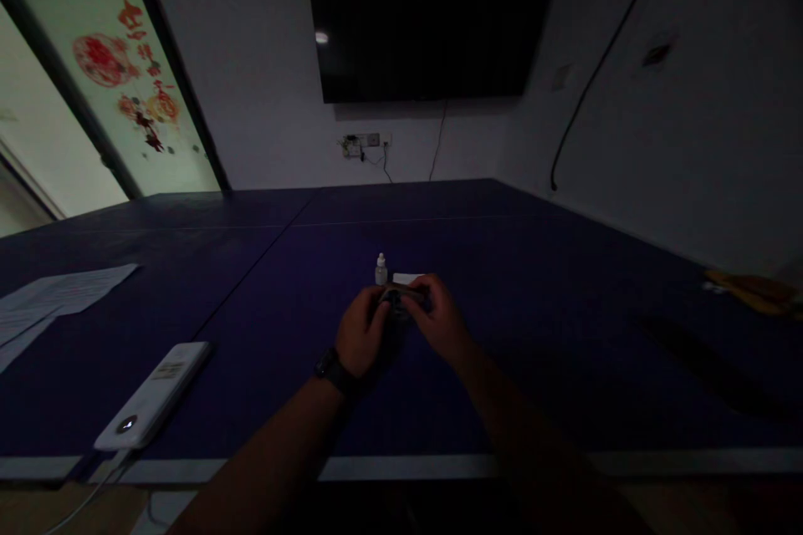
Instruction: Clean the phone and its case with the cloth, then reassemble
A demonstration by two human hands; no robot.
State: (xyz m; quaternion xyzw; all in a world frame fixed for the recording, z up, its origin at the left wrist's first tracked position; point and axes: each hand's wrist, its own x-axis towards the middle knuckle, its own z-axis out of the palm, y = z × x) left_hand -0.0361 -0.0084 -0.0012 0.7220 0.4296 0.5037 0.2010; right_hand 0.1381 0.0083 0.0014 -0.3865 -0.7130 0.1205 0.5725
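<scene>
My left hand (362, 329) and my right hand (440, 319) come together above the middle of the table. Between their fingertips they grip a small dark object with a brownish-grey upper edge (396, 292). Its kind is hard to make out in the dim light. The fingers of both hands are closed on it, one hand at each side. Just beyond the left fingertips a small clear dropper bottle with a white cap (381, 271) stands upright. A flat white piece (406, 277) lies behind the held object, partly hidden by my right hand. A dark watch is on my left wrist.
A white power bank (156, 393) with a cable lies at the front left of the blue table (276, 401). Paper sheets (69, 288) rest at far left. A dark flat object (703, 359) and a yellowish-brown item (756, 291) lie at right.
</scene>
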